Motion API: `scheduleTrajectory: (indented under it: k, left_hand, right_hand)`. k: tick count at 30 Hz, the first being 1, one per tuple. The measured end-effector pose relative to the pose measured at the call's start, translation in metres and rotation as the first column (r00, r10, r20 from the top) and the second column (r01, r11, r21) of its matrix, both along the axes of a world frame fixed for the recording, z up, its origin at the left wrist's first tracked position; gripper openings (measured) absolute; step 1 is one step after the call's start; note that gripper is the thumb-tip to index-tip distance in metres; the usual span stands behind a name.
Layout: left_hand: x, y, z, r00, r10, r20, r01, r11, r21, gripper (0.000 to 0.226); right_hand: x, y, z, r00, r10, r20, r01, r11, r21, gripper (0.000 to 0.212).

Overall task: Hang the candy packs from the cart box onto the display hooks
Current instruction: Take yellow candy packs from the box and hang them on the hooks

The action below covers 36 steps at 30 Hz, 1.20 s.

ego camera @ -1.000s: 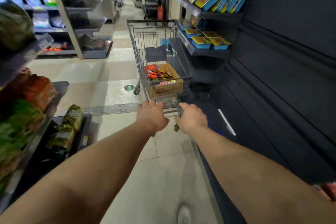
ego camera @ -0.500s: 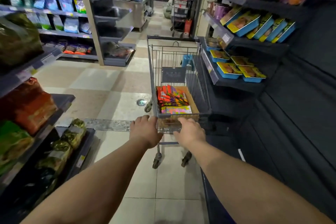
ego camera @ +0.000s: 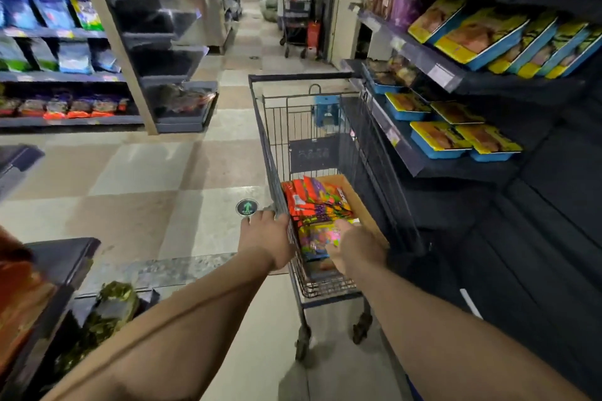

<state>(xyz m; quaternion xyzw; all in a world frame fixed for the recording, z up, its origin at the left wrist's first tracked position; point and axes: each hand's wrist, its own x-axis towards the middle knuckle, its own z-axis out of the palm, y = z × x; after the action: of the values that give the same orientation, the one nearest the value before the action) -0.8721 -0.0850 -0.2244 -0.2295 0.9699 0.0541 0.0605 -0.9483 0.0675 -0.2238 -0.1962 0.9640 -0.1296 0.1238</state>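
Note:
A wire shopping cart (ego camera: 299, 76) stands in the aisle in front of me. A cardboard box (ego camera: 358, 202) inside it holds several bright red, orange and purple candy packs (ego camera: 312, 202). My left hand (ego camera: 265, 238) grips the left end of the cart handle, fingers curled over it. My right hand (ego camera: 356, 247) grips the right end, and its fingers cover the nearest packs. The handle itself is hidden under both hands. I cannot make out any display hooks.
Shelves with blue-and-yellow trays (ego camera: 439, 140) crowd the cart's right side, above a dark bare panel (ego camera: 537, 238). A blue stool (ego camera: 327, 109) and another cart (ego camera: 294, 10) stand ahead. Bagged goods (ego camera: 49, 10) fill left shelves; a low shelf (ego camera: 62, 257) juts in near-left. Tiled floor (ego camera: 146, 179) lies left.
The cart has rolled forward along the right-hand shelves and sits closer under me. My view has lifted, both hands stay on the handle, and the right hand now overlaps the packs.

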Motion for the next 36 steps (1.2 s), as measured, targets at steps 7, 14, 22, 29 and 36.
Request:
scheduleTrajectory:
  k: [7,14,22,29,36]
  left_hand:
    - [-0.085,-0.028,-0.032,0.991,-0.101,0.084,0.095,0.992,0.078,0.056]
    - [-0.17,-0.033,-0.053,0.973,-0.147,0.18,0.127,0.985,0.118,0.066]
    - [-0.25,-0.052,-0.078,0.946,-0.205,0.251,0.165,0.971,0.172,0.063]
    - [-0.327,-0.065,-0.113,0.862,-0.372,0.344,0.33,0.927,0.176,0.066]
    - [-0.403,-0.087,-0.174,0.686,-0.557,0.468,0.504,0.828,0.248,0.071]
  right_hand:
    - [-0.063,-0.01,-0.018,0.987,-0.141,0.082,0.137,0.989,0.049,0.052]
    - [-0.148,-0.014,-0.032,0.971,-0.191,0.142,0.184,0.981,0.058,0.047]
    - [-0.221,-0.016,-0.056,0.928,-0.292,0.233,0.282,0.957,0.074,0.056]
    - [-0.257,-0.027,-0.089,0.842,-0.45,0.299,0.437,0.893,0.111,0.055]
    - [-0.271,-0.06,-0.146,0.644,-0.644,0.413,0.621,0.755,0.208,0.064]
